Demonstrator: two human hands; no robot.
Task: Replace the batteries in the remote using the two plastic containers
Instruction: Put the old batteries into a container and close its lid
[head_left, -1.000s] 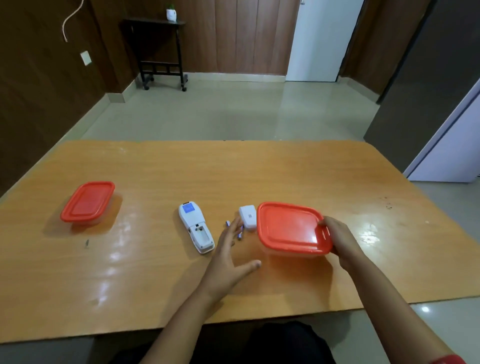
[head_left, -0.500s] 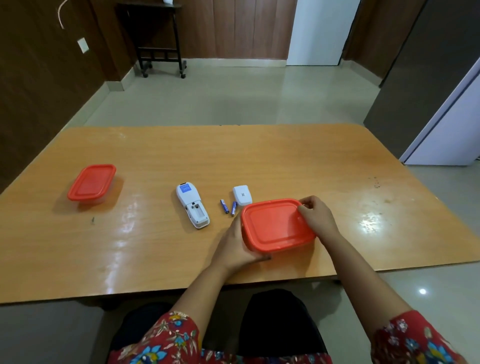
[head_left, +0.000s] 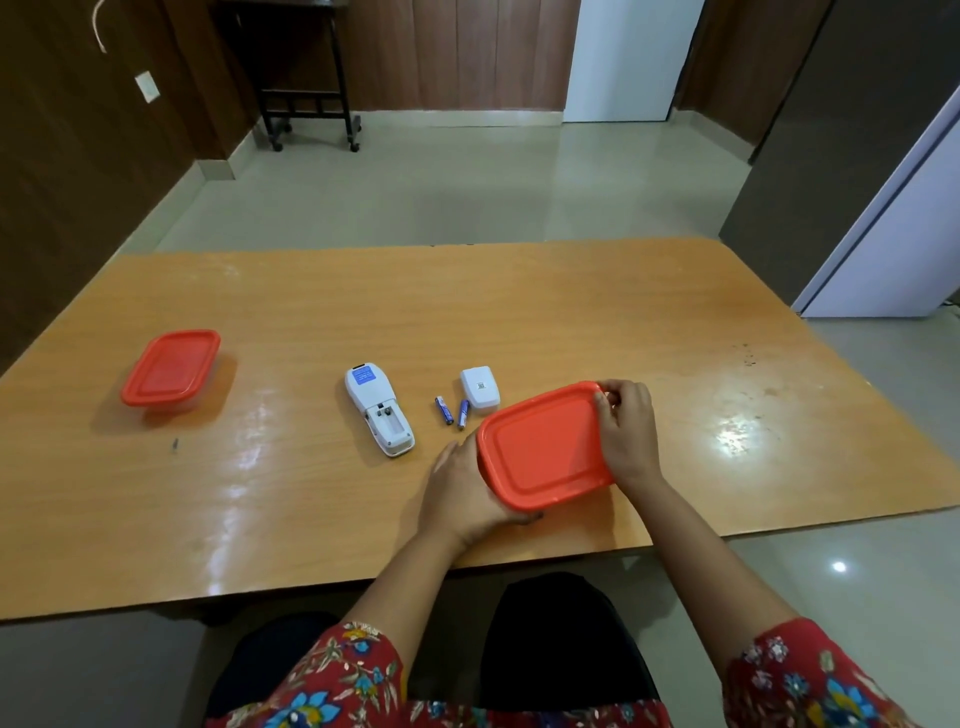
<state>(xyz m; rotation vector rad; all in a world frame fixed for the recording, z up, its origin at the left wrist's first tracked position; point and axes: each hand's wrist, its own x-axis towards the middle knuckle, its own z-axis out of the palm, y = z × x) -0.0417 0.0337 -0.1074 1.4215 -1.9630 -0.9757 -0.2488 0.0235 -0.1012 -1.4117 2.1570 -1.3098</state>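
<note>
Orange-brown wooden worktop (head_left: 571, 312) in a tiled room with dark wall panels. Near the front edge, right of centre, a red-lidded container (head_left: 545, 447) is held between both hands. The left hand (head_left: 462, 493) wraps its near-left side, thumb along the near rim. The right hand (head_left: 626, 431) curls its fingers over the lid's far-right corner. Whether the base touches the worktop cannot be told. Just beyond it lie a white battery cover (head_left: 479, 388) and two blue batteries (head_left: 444, 409), side by side but apart. A white remote (head_left: 379, 410) lies face down towards the centre, its battery bay open. A second container (head_left: 171, 369), lid on, stands well apart near the left edge.
</note>
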